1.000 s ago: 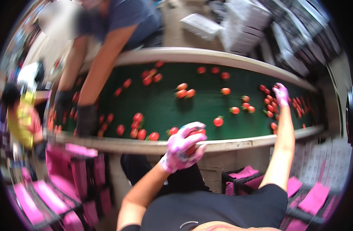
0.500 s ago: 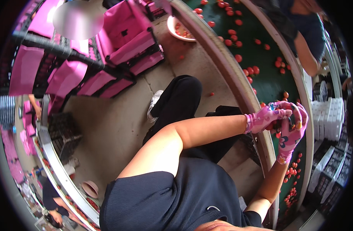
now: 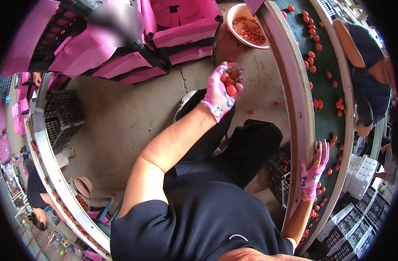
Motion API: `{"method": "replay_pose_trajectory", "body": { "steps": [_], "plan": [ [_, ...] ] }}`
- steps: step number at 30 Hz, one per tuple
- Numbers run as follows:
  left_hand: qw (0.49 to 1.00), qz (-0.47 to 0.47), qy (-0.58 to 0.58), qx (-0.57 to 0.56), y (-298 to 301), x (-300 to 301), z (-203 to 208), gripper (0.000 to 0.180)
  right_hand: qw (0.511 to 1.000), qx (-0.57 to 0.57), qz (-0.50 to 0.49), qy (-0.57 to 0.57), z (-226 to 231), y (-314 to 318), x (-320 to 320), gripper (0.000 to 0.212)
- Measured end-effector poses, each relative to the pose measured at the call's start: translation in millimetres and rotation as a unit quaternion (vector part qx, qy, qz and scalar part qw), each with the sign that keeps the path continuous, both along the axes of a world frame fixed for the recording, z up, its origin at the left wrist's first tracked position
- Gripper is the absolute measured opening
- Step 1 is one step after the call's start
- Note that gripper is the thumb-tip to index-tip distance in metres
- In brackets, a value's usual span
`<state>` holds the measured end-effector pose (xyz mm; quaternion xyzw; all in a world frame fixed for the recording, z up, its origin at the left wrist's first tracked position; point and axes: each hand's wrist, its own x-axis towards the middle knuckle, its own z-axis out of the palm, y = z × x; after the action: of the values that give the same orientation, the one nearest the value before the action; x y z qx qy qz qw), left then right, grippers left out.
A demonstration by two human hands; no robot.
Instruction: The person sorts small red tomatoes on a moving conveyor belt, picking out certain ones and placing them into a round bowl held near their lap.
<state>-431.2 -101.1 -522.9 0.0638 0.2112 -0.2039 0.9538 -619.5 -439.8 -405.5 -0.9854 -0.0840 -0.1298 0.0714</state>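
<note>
My left hand (image 3: 220, 95), in a pink flowered glove, is cupped around several cherry tomatoes (image 3: 231, 89). It is off the belt, above my knee and the floor. My right hand (image 3: 313, 173), in a matching glove, lies at the inner edge of the green conveyor belt (image 3: 325, 115). Its fingers are stretched out and no tomato shows in it. Loose red tomatoes (image 3: 311, 61) are strewn along the belt, several close to the right fingertips and wrist.
Crates lined with pink sheet (image 3: 181, 37) stand ahead on the left. A white basin (image 3: 230, 27) with tomatoes sits on the floor by the belt frame (image 3: 290, 74). A black crate (image 3: 278, 174) of tomatoes is beside my leg. Across the belt is another person (image 3: 367, 65).
Both hands were together over the belt. My left hand has swung left and away with tomatoes in it; my right hand has opened and moved down along the belt edge.
</note>
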Motion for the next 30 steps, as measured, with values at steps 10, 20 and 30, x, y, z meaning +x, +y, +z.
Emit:
{"method": "replay_pose_trajectory", "body": {
  "steps": [10,20,30],
  "plan": [
    [0.986,-0.059,0.085,0.131,-62,151,-109,0.023,0.996,-0.077,-0.044,0.019,1,3,-1,0.060],
    [0.962,-0.089,0.145,0.214,-83,220,-215,0.025,0.983,-0.149,-0.077,0.071,-1,2,-4,0.063],
    [0.906,-0.077,0.117,0.399,-112,306,-181,0.097,0.976,-0.184,-0.074,0.090,6,3,-2,0.061]
  ]
}}
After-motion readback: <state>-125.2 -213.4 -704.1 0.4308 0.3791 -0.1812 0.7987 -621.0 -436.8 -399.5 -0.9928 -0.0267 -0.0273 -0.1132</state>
